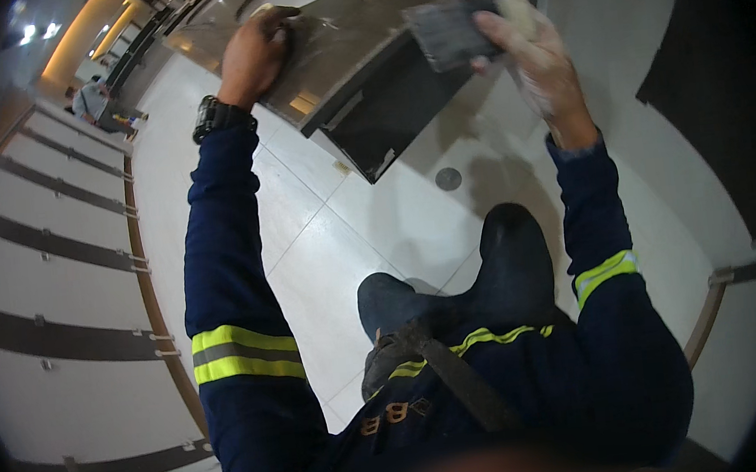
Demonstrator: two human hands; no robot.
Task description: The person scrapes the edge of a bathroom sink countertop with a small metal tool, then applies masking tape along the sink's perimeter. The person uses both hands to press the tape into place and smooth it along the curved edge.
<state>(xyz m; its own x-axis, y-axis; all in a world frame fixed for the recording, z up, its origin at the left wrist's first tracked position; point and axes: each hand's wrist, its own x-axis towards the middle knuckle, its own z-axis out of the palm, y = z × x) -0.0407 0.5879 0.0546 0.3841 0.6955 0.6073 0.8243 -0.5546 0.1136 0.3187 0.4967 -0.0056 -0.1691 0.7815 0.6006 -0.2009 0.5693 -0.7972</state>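
Head view: my right fingers (509, 37), upper right, pinch a dark block (449, 39) that slackening could drop; my left fingers (280, 17) curl by the table (349, 27), hold unclear.

So we've got a pale square-tiled floor (300, 220) with a round dark-grey drain cover (449, 179) set in it, plus a small yellowish scrap (341, 167). Over on the left we see white panels (60, 300) split by dark brown bands (50, 238), and way back, a person in a greyish top (93, 101) near warm yellow strip lighting (77, 35).
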